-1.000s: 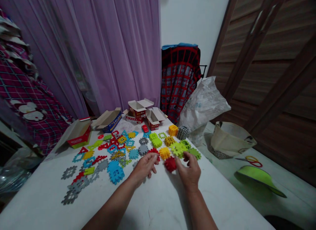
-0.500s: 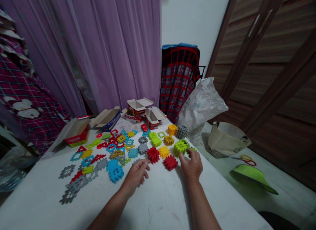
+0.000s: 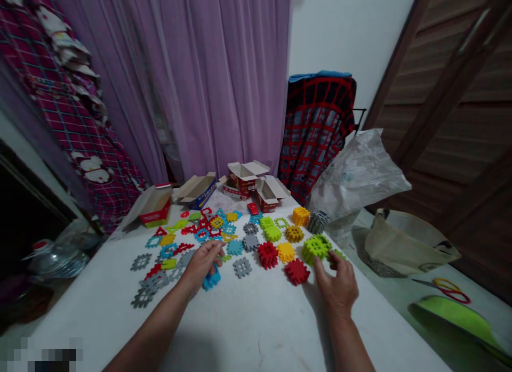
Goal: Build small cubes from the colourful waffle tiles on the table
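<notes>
Along the right edge of the worktop [image 3: 256,329], part of the toothed plastic pieces already stands gathered in one-colour stacks: a light green stack [image 3: 316,247], a grey stack [image 3: 318,221], an orange-yellow stack [image 3: 301,216] and, further in, a dark red stack [image 3: 297,272] and a bright red stack [image 3: 268,255]. The person's right hand [image 3: 337,284] is at the near side of the light green stack, thumb and fingers apart; whether it grips the stack cannot be told. The left hand [image 3: 203,263], fingers bent and close together, is over the near side of the spread, partly covering some blue pieces [image 3: 211,280]; whether anything is pinched there cannot be told. Toward the left edge much remains unstacked: grey pieces [image 3: 143,297], red pieces [image 3: 184,248] and others lie loose, some overlapping, and a flat grey piece [image 3: 242,267] lies alone between the left hand and the bright red stack. By the far edge, a blue box [image 3: 205,195] and a red-and-green box [image 3: 156,215] have their flaps up; their contents, if any, are not clear.
</notes>
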`<state>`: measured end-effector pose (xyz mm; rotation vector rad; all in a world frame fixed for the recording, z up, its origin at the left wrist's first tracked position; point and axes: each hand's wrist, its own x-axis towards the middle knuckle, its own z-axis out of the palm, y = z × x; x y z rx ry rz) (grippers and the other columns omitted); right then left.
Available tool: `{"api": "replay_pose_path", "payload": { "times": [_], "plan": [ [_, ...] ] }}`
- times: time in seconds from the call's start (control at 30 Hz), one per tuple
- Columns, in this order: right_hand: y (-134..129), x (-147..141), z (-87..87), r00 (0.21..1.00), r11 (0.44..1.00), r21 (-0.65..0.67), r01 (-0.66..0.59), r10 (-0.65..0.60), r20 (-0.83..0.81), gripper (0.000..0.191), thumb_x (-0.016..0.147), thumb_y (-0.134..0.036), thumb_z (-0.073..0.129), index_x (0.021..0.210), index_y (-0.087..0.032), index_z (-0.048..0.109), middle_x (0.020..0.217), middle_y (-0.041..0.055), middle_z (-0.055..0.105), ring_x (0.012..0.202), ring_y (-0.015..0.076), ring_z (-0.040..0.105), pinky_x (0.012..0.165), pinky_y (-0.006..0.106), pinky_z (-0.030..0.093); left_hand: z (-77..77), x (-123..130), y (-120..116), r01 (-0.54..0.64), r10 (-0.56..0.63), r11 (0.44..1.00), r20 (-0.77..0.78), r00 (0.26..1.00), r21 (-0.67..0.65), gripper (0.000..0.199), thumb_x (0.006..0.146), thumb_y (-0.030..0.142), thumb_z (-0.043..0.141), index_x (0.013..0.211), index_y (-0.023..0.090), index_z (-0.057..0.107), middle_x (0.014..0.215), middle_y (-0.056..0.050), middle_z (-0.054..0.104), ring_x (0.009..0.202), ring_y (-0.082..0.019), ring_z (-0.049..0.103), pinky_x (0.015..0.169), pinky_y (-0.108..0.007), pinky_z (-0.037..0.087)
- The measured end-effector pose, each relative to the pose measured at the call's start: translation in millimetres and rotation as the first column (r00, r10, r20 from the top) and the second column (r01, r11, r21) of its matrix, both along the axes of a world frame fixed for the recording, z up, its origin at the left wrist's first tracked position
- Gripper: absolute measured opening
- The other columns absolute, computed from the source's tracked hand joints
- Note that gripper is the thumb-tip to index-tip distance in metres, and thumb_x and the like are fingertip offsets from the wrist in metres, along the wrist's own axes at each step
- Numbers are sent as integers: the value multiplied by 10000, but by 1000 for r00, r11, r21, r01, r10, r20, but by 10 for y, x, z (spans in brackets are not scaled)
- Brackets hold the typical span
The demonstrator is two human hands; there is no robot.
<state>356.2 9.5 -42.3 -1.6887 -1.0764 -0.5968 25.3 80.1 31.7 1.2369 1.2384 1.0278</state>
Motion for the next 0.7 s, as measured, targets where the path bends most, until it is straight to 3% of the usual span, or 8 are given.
{"api": "replay_pose_path", "payload": {
  "times": [0.13, 0.2, 0.3, 0.47, 0.7],
  "plan": [
    [-30, -78, 27, 996, 996, 52, -76, 74, 49, 313, 899, -420, 569, 957, -135, 684, 793, 69, 659, 656, 160, 584, 582, 261, 443, -61, -660, 361, -170, 183, 983, -254, 950, 74, 439, 703, 515, 678, 941, 147, 695, 736, -20, 680, 582, -137, 606, 444, -201, 393],
    [-33, -123, 36, 994, 993, 65, -96, 91, 64, 271, 899, -370, 567, 938, -133, 693, 801, 73, 667, 664, 158, 589, 558, 250, 444, -84, -959, 535, -204, 257, 966, -464, 848, 162, 290, 747, 382, 652, 921, 161, 721, 825, -39, 732, 742, -172, 667, 582, -225, 468],
    [-41, -160, 39, 991, 990, 67, -120, 115, 75, 255, 896, -335, 562, 926, -124, 703, 810, 79, 672, 665, 153, 589, 518, 233, 441, -89, -1228, 752, -146, 227, 974, -743, 630, 174, 213, 785, 258, 615, 944, 210, 747, 965, -29, 766, 898, -195, 687, 738, -249, 489],
    [-80, -149, 2, 992, 993, 36, -114, 112, 51, 285, 891, -351, 559, 934, -114, 713, 833, 87, 676, 656, 152, 587, 505, 233, 462, -93, -1203, 1069, -44, 117, 993, -927, 358, 108, 295, 865, 273, 549, 1093, 256, 736, 1165, -35, 736, 1041, -217, 674, 837, -273, 489],
    [-116, -118, -8, 990, 990, -16, -139, 139, -9, 322, 884, -420, 570, 943, -135, 707, 892, 101, 684, 667, 170, 588, 521, 267, 482, -186, -1092, 1639, -2, 83, 996, -967, 241, 85, 417, 854, 259, 545, 1256, 226, 650, 1333, -95, 643, 1235, -265, 572, 995, -333, 435]
  ]
}}
